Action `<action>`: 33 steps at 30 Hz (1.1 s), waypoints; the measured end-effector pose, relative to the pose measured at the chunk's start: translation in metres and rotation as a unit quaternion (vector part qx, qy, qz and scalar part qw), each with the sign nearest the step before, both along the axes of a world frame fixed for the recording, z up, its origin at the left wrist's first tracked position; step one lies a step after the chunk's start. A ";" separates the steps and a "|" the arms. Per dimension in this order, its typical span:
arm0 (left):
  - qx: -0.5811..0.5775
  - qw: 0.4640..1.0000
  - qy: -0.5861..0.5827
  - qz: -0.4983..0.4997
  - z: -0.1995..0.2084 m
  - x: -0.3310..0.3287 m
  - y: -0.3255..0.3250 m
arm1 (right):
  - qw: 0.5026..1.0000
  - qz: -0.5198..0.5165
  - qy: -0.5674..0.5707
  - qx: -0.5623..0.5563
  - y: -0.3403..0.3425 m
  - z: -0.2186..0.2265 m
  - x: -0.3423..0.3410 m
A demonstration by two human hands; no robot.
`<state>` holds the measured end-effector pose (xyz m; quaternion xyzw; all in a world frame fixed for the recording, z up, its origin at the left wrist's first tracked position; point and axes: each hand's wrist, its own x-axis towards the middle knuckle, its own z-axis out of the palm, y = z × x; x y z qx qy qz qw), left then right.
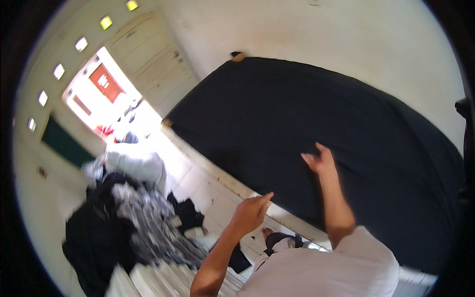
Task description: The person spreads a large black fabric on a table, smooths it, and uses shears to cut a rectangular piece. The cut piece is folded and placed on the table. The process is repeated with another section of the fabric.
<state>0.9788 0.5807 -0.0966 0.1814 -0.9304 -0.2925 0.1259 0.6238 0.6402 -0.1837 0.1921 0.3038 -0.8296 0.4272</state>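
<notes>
A large black cloth is spread over a long, wide table. Above the cloth hangs my right hand, thumb and fingers apart, with nothing in it. My left hand is at the table's near edge, its fingers stretched forward and the thumb a little apart. I see nothing held in it. Whether either hand touches the cloth is hard to tell. Small brownish pieces sit at the cloth's left corners.
The table's pale edge runs along the near side. Heaped on the left are black fabric, grey patterned cloth and a whitish sack. Black scraps lie on the tiled floor. A bright doorway stands open beyond.
</notes>
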 end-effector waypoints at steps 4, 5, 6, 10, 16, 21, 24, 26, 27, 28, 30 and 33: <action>0.011 0.986 0.143 -0.081 0.086 -0.081 -0.155 | 0.930 -0.141 0.306 0.144 -0.082 0.148 -0.027; 0.031 0.974 0.206 -0.087 0.106 -0.110 -0.197 | 0.915 -0.153 0.332 0.167 -0.090 0.183 -0.024; -0.004 0.958 0.262 -0.116 0.129 -0.148 -0.243 | 0.884 -0.138 0.383 0.232 -0.085 0.209 -0.011; 0.143 0.928 0.323 -0.119 0.167 -0.332 -0.406 | 0.880 -0.003 0.352 0.319 -0.046 0.160 0.134; -0.165 0.965 0.137 -0.150 0.080 -0.611 -0.561 | 0.869 -0.263 0.005 0.419 -0.092 0.011 0.335; -0.213 0.955 -0.101 -0.182 -0.005 -0.645 -0.586 | 0.735 -0.567 -0.029 0.371 -0.160 0.020 0.360; -0.233 0.907 -0.247 -0.250 -0.023 -0.626 -0.577 | 0.702 -0.657 -0.022 0.273 -0.177 0.013 0.339; -0.274 0.872 -0.289 -0.285 -0.013 -0.631 -0.575 | 0.679 -0.667 -0.013 0.306 -0.177 0.009 0.321; -0.299 0.852 -0.317 -0.291 -0.001 -0.641 -0.575 | 0.677 -0.668 0.003 0.309 -0.174 0.012 0.308; -0.260 0.859 -0.287 -0.335 0.016 -0.656 -0.578 | 0.671 -0.666 0.038 0.324 -0.167 0.021 0.292; -0.132 0.905 -0.218 -0.340 0.058 -0.701 -0.582 | 0.634 -0.673 0.099 0.368 -0.148 0.060 0.251; -0.104 0.943 0.015 -0.317 0.153 -0.796 -0.582 | 0.584 -0.652 0.158 0.458 -0.125 0.156 0.151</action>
